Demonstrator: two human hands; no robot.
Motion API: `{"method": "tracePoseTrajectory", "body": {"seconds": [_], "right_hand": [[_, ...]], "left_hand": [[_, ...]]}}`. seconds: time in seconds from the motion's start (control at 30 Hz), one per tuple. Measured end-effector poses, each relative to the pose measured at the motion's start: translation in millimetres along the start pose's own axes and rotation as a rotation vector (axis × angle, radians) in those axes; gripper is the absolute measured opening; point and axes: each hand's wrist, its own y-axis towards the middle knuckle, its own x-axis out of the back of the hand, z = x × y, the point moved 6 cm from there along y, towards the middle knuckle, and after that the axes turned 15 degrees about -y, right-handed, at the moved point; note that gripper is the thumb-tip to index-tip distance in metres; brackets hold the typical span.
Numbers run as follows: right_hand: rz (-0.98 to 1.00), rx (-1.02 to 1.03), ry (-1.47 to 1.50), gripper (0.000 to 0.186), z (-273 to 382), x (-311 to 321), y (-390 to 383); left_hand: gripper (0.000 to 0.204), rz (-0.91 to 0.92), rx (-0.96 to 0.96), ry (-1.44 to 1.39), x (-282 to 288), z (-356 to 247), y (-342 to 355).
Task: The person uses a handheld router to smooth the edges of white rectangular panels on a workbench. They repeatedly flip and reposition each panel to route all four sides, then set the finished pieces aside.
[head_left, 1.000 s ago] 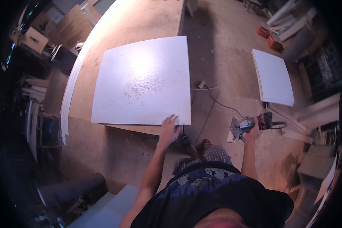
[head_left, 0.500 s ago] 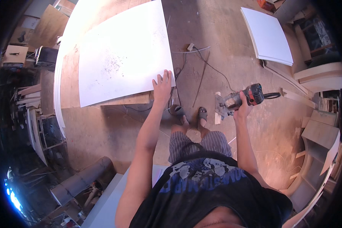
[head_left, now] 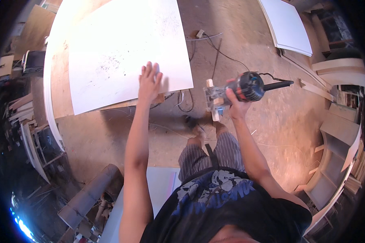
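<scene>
My left hand (head_left: 150, 84) lies flat with spread fingers on a large white sheet (head_left: 129, 52), near its front edge. Dark specks of debris (head_left: 111, 65) are scattered over the sheet. To the right, in the air off the sheet's corner, my right hand (head_left: 238, 107) grips a black and red handheld router (head_left: 249, 87) tilted on its side. Its base points left, with a pale wooden strip (head_left: 209, 83) across it. A cord runs from the router's right end. The bit cannot be made out.
A power strip (head_left: 200, 34) and black cords (head_left: 231, 57) lie on the floor beyond the router. White boards (head_left: 290, 28) are stacked at the far right. Curved wooden cabinet pieces (head_left: 340, 133) stand at the right, and a large brown tube (head_left: 91, 194) lies at lower left.
My left hand has slid left from the sheet's corner and lies further in on it. My right hand has brought the router left and up, closer to the sheet. The view has shifted slightly.
</scene>
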Motion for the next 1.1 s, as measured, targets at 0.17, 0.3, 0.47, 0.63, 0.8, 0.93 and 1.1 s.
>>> {"method": "tracePoseTrajectory", "body": {"seconds": [0.17, 0.3, 0.47, 0.63, 0.8, 0.93, 1.1], "right_hand": [[0.15, 0.088, -0.183, 0.065, 12, -60, -27], [0.19, 0.24, -0.388, 0.063, -7, -81, -35], [0.24, 0.231, -0.475, 0.061, -18, -97, -44], [0.271, 0.42, -0.547, 0.058, -8, -111, -45], [0.214, 0.539, -0.611, 0.061, -12, -116, -43], [0.181, 0.542, -0.569, 0.058, -14, -124, -34], [0.16, 0.553, -0.467, 0.058, -22, -129, -15]], "left_hand": [[0.06, -0.091, 0.034, 0.033, 12, 14, 44], [0.062, -0.134, 0.032, 0.076, 12, 13, 72], [0.066, -0.155, 0.016, 0.12, 15, 19, 98], [0.069, -0.181, 0.017, 0.156, 19, 24, 123], [0.07, -0.257, 0.024, 0.252, 13, 18, 126], [0.072, -0.231, 0.059, 0.27, 13, 12, 121], [0.074, -0.25, 0.023, 0.285, 15, 9, 121]]}}
